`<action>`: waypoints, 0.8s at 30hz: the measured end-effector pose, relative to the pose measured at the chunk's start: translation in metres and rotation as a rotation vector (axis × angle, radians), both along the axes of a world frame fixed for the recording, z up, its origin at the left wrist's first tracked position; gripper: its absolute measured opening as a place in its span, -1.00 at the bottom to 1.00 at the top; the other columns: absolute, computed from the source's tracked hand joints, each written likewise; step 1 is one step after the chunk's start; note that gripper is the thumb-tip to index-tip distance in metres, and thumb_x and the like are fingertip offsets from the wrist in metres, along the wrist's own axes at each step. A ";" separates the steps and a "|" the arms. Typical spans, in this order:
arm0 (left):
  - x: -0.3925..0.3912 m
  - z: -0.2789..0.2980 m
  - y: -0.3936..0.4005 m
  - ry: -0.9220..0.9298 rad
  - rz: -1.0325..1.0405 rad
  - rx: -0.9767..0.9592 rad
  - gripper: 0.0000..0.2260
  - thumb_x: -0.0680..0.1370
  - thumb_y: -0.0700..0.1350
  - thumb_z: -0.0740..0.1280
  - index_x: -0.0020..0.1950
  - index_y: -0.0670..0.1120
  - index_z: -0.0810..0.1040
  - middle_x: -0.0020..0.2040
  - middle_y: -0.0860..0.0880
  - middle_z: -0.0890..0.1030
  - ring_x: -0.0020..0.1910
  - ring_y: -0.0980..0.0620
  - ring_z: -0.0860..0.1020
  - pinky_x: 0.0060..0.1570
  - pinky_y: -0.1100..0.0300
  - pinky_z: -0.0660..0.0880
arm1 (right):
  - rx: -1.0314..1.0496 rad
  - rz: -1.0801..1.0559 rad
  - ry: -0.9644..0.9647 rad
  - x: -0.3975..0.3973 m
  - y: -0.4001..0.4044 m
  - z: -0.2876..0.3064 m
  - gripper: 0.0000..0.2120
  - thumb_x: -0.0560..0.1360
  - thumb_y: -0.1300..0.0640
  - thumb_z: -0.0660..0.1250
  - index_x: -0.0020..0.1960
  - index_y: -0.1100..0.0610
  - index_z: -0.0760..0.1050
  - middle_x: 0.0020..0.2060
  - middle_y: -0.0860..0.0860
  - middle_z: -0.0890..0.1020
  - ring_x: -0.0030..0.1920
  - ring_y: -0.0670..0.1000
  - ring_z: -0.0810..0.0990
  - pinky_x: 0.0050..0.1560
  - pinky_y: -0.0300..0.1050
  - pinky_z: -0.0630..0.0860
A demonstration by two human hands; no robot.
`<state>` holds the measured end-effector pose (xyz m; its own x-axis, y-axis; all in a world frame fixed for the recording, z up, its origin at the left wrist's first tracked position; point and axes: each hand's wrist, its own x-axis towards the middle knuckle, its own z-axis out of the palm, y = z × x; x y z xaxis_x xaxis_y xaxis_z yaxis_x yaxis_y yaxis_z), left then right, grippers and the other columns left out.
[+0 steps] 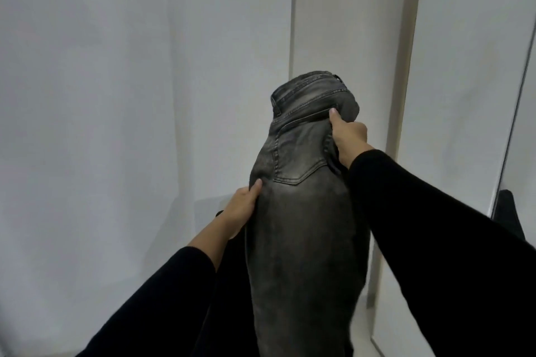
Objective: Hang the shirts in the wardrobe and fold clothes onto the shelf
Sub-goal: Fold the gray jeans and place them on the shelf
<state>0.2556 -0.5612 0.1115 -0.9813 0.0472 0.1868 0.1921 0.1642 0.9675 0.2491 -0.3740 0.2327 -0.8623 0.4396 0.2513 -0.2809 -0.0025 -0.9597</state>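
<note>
A pair of washed dark grey jeans (301, 211) is held up in front of me, folded lengthwise, waistband away from me and a back pocket facing up. My left hand (242, 210) grips the left edge just below the pocket, thumb on top. My right hand (346, 138) grips the right edge near the waistband, thumb pressed on the pocket's upper seam. Both arms wear black sleeves. The legs of the jeans hang down out of view at the bottom.
A plain white wall (116, 95) fills the left and centre. A cream wardrobe frame post (403, 66) and a white panel (464, 81) stand on the right. A dark object (507, 217) shows at the right edge behind my right arm.
</note>
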 end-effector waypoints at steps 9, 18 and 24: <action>-0.011 0.077 0.036 0.188 0.348 0.070 -0.57 0.67 0.01 -0.03 0.31 -0.25 0.42 0.24 -0.16 0.49 0.13 -0.07 0.44 0.07 0.19 0.30 | 0.268 0.146 -0.419 0.016 0.043 -0.048 -0.33 0.59 -0.28 -0.18 0.55 0.11 0.07 0.44 0.20 0.31 0.40 0.21 0.35 0.35 0.11 0.25; -0.028 0.120 0.015 0.285 0.685 0.075 -0.51 0.68 0.01 -0.05 0.33 -0.36 0.37 0.33 -0.28 0.44 0.30 -0.20 0.42 0.27 0.11 0.30 | 0.080 0.312 -0.487 0.006 0.051 -0.102 -0.21 0.53 -0.37 -0.04 0.32 0.30 0.38 0.06 0.20 0.57 0.07 0.16 0.57 0.12 0.11 0.49; -0.025 0.132 -0.007 0.239 0.753 0.268 -0.52 0.67 0.02 -0.05 0.35 -0.33 0.37 0.35 -0.22 0.44 0.31 -0.15 0.42 0.25 0.15 0.31 | 0.191 0.600 -0.391 0.002 0.015 -0.104 -0.10 0.38 -0.50 -0.02 0.44 0.15 0.27 0.40 0.10 0.40 0.39 0.15 0.36 0.35 0.23 0.26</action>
<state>0.2307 -0.5684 0.2435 -0.6647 -0.6817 0.3057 0.3283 0.1011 0.9391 0.2507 -0.3591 0.1287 -0.9828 -0.1559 -0.0988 0.0789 0.1289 -0.9885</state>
